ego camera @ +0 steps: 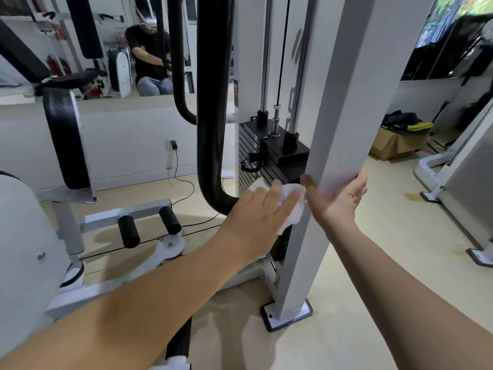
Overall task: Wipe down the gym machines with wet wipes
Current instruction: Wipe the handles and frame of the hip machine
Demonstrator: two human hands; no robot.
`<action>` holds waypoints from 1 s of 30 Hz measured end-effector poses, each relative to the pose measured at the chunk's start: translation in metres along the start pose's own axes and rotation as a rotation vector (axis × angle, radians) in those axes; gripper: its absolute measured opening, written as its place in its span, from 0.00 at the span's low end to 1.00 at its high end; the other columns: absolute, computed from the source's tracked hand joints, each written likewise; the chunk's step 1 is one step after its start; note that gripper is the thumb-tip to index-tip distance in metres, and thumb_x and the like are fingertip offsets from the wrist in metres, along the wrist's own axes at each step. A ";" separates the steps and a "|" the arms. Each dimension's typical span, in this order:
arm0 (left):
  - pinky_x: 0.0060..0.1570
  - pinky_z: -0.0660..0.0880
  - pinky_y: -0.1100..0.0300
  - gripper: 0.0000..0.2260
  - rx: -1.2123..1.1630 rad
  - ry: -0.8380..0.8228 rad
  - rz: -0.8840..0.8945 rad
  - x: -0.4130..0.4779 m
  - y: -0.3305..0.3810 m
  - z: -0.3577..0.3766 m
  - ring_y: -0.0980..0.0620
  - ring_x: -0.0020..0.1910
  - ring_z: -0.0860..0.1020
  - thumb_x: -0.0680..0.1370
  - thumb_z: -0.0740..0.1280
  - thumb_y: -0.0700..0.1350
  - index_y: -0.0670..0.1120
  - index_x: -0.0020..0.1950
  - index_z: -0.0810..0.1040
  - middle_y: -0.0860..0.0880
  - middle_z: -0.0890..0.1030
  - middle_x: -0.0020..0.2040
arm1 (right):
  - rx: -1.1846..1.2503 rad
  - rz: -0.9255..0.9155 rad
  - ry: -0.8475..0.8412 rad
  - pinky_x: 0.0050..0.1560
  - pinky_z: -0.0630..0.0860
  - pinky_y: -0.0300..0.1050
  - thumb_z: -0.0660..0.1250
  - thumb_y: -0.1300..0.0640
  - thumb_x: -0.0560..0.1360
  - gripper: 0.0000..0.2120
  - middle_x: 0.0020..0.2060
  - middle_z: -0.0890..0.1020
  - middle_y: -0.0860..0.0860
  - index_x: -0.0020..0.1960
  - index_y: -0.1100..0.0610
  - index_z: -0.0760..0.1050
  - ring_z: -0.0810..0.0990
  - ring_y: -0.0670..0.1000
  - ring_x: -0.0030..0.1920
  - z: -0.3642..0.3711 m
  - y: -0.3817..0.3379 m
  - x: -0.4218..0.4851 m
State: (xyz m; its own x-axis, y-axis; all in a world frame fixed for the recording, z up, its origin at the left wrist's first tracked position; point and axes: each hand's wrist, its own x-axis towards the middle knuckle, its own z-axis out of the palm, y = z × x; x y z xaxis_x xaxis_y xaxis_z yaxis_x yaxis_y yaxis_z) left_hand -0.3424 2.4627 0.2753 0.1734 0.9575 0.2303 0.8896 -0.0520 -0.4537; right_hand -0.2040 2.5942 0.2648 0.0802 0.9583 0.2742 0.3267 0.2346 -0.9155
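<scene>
I am watching the wet wipe [297,212] — white, crumpled — lying against the inner edge of the white post [338,116], just beside the black weight stack [248,156]; my left hand [253,212] is pressing it there with straight fingers; my right hand [338,201] is gripping the post, thumb curling round it; pale beige floor [360,329] is spreading below — a mirror [112,49] is showing behind.

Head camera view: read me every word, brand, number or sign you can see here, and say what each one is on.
Nothing here reads clearly.
Grey lettering on the white panel behind the guide rods: partly hidden, unreadable.
Small dark sticker left of the rods: too blurred.
Weight stack: no numbers legible.
White post that the right hand grips: blank.
</scene>
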 end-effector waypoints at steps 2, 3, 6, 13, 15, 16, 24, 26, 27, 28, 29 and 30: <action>0.58 0.69 0.43 0.32 0.024 0.056 -0.089 -0.010 0.002 0.010 0.35 0.58 0.74 0.78 0.49 0.49 0.42 0.82 0.53 0.33 0.71 0.70 | -0.003 -0.005 0.003 0.76 0.62 0.55 0.78 0.38 0.68 0.57 0.74 0.60 0.54 0.81 0.54 0.46 0.59 0.57 0.76 0.001 0.002 0.001; 0.57 0.69 0.43 0.30 0.029 0.098 -0.107 -0.014 0.001 0.015 0.35 0.55 0.75 0.80 0.50 0.49 0.40 0.81 0.55 0.33 0.73 0.66 | -0.003 -0.004 0.000 0.76 0.62 0.54 0.78 0.37 0.67 0.57 0.73 0.60 0.54 0.81 0.54 0.46 0.59 0.57 0.76 0.001 0.001 0.001; 0.54 0.71 0.45 0.27 -0.104 0.028 -0.171 -0.013 -0.003 -0.002 0.38 0.51 0.75 0.84 0.51 0.53 0.37 0.76 0.63 0.37 0.76 0.59 | -0.007 0.018 -0.024 0.74 0.60 0.48 0.78 0.38 0.67 0.57 0.73 0.59 0.54 0.81 0.55 0.46 0.59 0.55 0.76 -0.004 -0.004 0.000; 0.56 0.77 0.41 0.23 -0.530 -0.557 -0.283 0.075 -0.029 -0.054 0.36 0.59 0.80 0.85 0.50 0.44 0.47 0.82 0.56 0.39 0.79 0.64 | -0.240 0.271 -0.368 0.76 0.65 0.56 0.79 0.41 0.69 0.56 0.73 0.58 0.54 0.79 0.54 0.44 0.63 0.58 0.74 -0.042 -0.044 0.008; 0.58 0.76 0.35 0.25 -0.644 -0.740 -0.324 0.088 -0.037 -0.056 0.32 0.63 0.78 0.84 0.50 0.38 0.45 0.82 0.54 0.36 0.75 0.70 | -0.322 0.383 -0.563 0.76 0.64 0.54 0.78 0.46 0.73 0.55 0.78 0.54 0.53 0.82 0.55 0.41 0.60 0.57 0.77 -0.062 -0.059 0.008; 0.58 0.76 0.36 0.24 -0.636 -0.744 -0.355 0.086 -0.034 -0.057 0.32 0.64 0.76 0.84 0.50 0.38 0.45 0.81 0.56 0.35 0.73 0.72 | -0.340 0.424 -0.646 0.73 0.66 0.51 0.76 0.49 0.75 0.53 0.79 0.52 0.52 0.83 0.56 0.41 0.60 0.57 0.78 -0.071 -0.067 0.003; 0.72 0.67 0.48 0.24 -0.673 -0.572 -0.470 0.008 -0.029 -0.113 0.42 0.73 0.70 0.87 0.52 0.54 0.41 0.79 0.64 0.42 0.71 0.75 | -0.243 0.850 -0.760 0.39 0.62 0.44 0.63 0.58 0.80 0.09 0.51 0.73 0.57 0.56 0.62 0.76 0.71 0.54 0.47 -0.116 -0.157 -0.042; 0.66 0.72 0.46 0.22 -0.902 -0.645 -0.606 0.003 -0.043 -0.148 0.41 0.67 0.75 0.87 0.51 0.53 0.42 0.74 0.69 0.42 0.76 0.69 | -0.222 0.901 -0.769 0.38 0.62 0.45 0.61 0.60 0.80 0.11 0.44 0.73 0.56 0.55 0.67 0.75 0.72 0.54 0.43 -0.128 -0.189 -0.040; 0.61 0.74 0.46 0.21 -0.977 -0.678 -0.682 -0.002 -0.046 -0.163 0.40 0.63 0.77 0.87 0.48 0.52 0.42 0.71 0.71 0.41 0.79 0.64 | -0.209 0.916 -0.778 0.40 0.65 0.45 0.61 0.61 0.80 0.10 0.43 0.75 0.56 0.56 0.65 0.77 0.73 0.55 0.43 -0.133 -0.205 -0.039; 0.58 0.75 0.48 0.23 -1.064 -0.705 -0.746 -0.009 -0.051 -0.177 0.39 0.61 0.79 0.87 0.44 0.49 0.41 0.69 0.73 0.39 0.80 0.61 | -0.205 0.924 -0.793 0.43 0.67 0.48 0.60 0.61 0.79 0.10 0.43 0.77 0.56 0.55 0.62 0.78 0.75 0.55 0.42 -0.135 -0.220 -0.037; 0.55 0.75 0.50 0.24 -1.134 -0.749 -0.828 -0.015 -0.055 -0.187 0.40 0.58 0.79 0.87 0.42 0.48 0.41 0.66 0.75 0.38 0.80 0.58 | -0.208 0.930 -0.808 0.46 0.69 0.49 0.61 0.61 0.79 0.09 0.42 0.78 0.55 0.54 0.60 0.79 0.77 0.55 0.42 -0.136 -0.233 -0.035; 0.50 0.76 0.52 0.25 -1.312 -0.763 -1.003 -0.020 -0.058 -0.197 0.42 0.55 0.80 0.87 0.43 0.49 0.41 0.63 0.77 0.38 0.81 0.56 | -0.202 0.926 -0.817 0.47 0.72 0.49 0.62 0.60 0.79 0.09 0.43 0.80 0.55 0.54 0.59 0.79 0.78 0.55 0.42 -0.133 -0.245 -0.034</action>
State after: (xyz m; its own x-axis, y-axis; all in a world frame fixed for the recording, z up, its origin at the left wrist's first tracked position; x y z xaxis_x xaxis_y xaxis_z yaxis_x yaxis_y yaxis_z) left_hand -0.3148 2.3904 0.4664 -0.4514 0.6491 -0.6122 0.3080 0.7573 0.5758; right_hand -0.1613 2.4823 0.5193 -0.2263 0.5876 -0.7769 0.6041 -0.5410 -0.5851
